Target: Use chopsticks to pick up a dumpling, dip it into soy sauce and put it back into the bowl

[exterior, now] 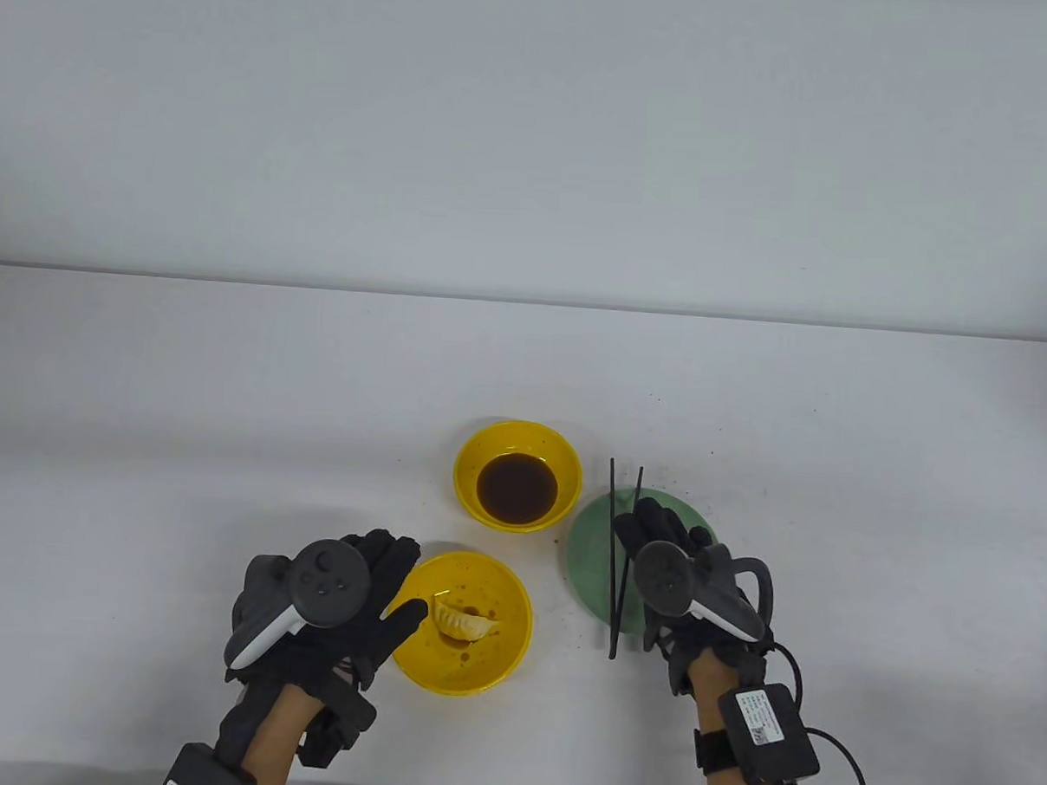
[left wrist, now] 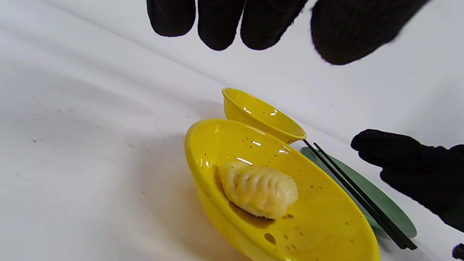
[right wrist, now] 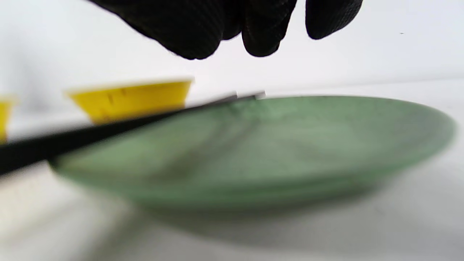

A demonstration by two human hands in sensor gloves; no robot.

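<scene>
On the left, the left hand [exterior: 333, 592] hovers beside the yellow bowl [exterior: 512, 643], fingers straight and spread, grasping nothing; its thumb reaches toward the rim, though whether it touches is unclear, and it looks placed to steady the bowl. Inside lies the dumpling [exterior: 464, 621], a single pleated piece resting on the bowl's floor amid brown sauce specks, so it sits where the task wants it to begin and end. Just behind, the smaller yellow sauce dish [exterior: 564, 464] holds dark soy sauce [exterior: 517, 489], near enough for a short dip. To the right, the black chopsticks [exterior: 612, 570] rest across the left side of the green plate [exterior: 586, 543], their ends overhanging its rim toward the surface [exterior: 228, 397], which keeps them easy to lift. The right hand [exterior: 664, 555] hangs over the plate beside them, fingers loosely bent and released, holding nothing yet, seemingly poised to take them.
</scene>
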